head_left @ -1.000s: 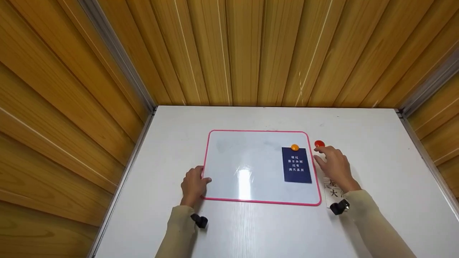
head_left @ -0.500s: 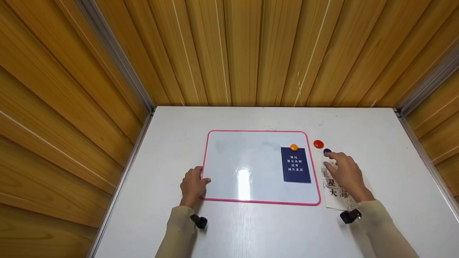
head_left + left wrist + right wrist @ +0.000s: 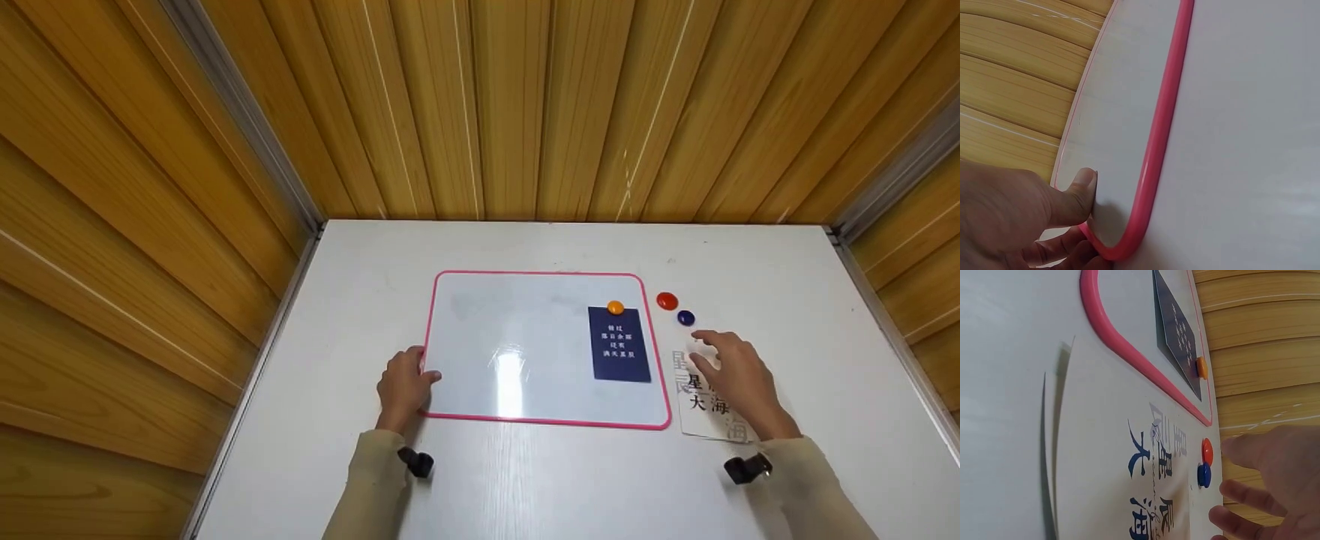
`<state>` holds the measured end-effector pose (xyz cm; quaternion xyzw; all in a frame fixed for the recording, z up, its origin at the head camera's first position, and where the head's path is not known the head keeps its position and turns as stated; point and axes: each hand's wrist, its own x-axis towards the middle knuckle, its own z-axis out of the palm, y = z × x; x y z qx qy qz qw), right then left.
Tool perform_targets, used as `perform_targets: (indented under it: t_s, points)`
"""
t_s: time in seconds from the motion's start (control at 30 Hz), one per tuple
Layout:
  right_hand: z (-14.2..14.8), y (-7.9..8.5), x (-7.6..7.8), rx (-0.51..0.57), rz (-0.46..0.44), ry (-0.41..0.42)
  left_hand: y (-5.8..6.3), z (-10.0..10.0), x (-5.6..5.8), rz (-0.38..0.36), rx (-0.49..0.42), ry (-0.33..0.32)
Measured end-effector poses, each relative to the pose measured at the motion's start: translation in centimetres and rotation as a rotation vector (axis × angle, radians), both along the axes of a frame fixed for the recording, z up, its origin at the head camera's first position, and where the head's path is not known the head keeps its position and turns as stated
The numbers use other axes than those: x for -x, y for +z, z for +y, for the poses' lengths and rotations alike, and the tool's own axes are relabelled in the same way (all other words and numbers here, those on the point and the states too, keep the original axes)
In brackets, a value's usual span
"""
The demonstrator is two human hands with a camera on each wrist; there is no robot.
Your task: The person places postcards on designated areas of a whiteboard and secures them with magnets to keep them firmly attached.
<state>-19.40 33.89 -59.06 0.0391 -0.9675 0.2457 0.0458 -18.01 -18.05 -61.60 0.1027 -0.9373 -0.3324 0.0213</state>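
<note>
My left hand [image 3: 405, 381] holds the left edge of a pink-framed whiteboard [image 3: 517, 315], its thumb [image 3: 1081, 194] on the surface and its fingers around the frame near the corner. On the board's right side lies a dark blue card [image 3: 621, 360] with white writing, an orange round magnet [image 3: 616, 307] at its top edge. My right hand [image 3: 742, 379] hovers with loosely bent fingers over a white card [image 3: 697, 420] with black writing, holding nothing. In the right wrist view, a second edge shows under this white card [image 3: 1100, 439].
A red round magnet [image 3: 667, 301] and a dark blue one [image 3: 685, 318] lie close together on the white table [image 3: 480, 480], right of the board. Wood-look panels [image 3: 510, 112] rise behind the table and at both sides.
My right hand has moved from the red magnet, past the blue one, right and toward me, uncovering the blue magnet and more of the white card. The left hand stays on the whiteboard.
</note>
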Motion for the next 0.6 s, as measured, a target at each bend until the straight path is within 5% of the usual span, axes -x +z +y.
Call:
perform_targets:
  t_s: [0.33, 0.6]
  points:
    - [0.2, -0.3, -1.2, -0.011, -0.064, -0.016, -0.1, 0.0, 0.0, 0.005, 0.013, 0.001]
    - [0.4, -0.4, -2.5, -0.035, -0.212, -0.083, -0.1, 0.0, 0.1, 0.000, 0.014, 0.000]
